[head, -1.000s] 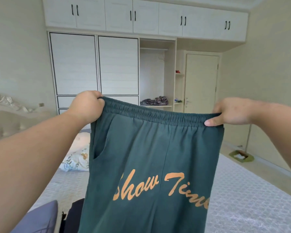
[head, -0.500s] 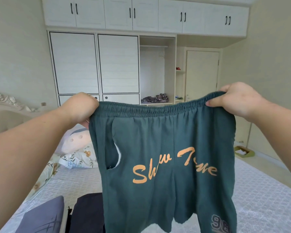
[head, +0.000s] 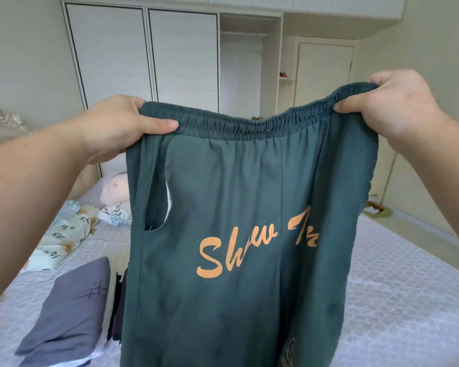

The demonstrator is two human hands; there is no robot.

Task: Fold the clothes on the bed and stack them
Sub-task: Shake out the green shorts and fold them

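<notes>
- Since a second ago the green shorts [head: 239, 234] have been slackened, the waistband now sagging in the middle, and the right hand [head: 392, 102] raised.
- Each waistband corner is pinched: left hand [head: 122, 125] lower, right higher.
- Shorts are hung lengthwise above the bed [head: 395, 287], just right of the folded grey stack [head: 69, 308], so the left hand is likely nearer.

Two arms in view, one at each side of the frame, both bare.

Left hand [head: 117, 125]: uncovered, broad across the back, thumb nail cut short. Skin folds visible at the wrist.

Left forearm [head: 37, 197]: uncovered from the wrist to the frame edge. Enlarged by closeness to the wide-angle lens.

Right hand [head: 398, 102]: uncovered, faint knuckle and tendon lines across the back, rounded thumb tip.

Right forearm [head: 443, 181]: uncovered from the wrist to the frame edge.
</notes>
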